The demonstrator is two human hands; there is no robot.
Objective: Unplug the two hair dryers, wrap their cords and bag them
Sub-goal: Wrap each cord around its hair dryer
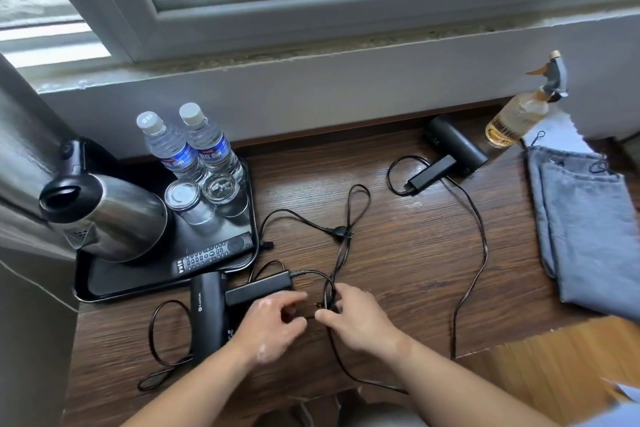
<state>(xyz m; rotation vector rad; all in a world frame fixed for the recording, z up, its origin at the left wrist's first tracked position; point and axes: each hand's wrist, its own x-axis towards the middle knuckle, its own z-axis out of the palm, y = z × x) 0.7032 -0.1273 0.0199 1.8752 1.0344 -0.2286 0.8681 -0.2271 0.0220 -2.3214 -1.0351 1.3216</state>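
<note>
A black folding hair dryer (pixel 207 308) lies on the wooden desk near the front, its handle (pixel 259 288) pointing right. Its black cord (pixel 346 218) loops over the desk, with the plug (pixel 341 230) lying loose at mid-desk. My left hand (pixel 270 329) rests by the handle with its fingers curled near the cord. My right hand (pixel 356 317) pinches the cord just right of the handle. A second black hair dryer (pixel 453 146) lies at the back right; its cord (pixel 479 253) trails off the desk's front edge. Two grey-blue drawstring bags (pixel 588 218) lie flat at the right.
A black tray (pixel 104 291) at the left holds a steel kettle (pixel 107 215), two water bottles (pixel 187 146), two glasses (pixel 204 194) and a remote (pixel 211 253). A spray bottle (pixel 523 107) stands at the back right. The window wall runs behind the desk.
</note>
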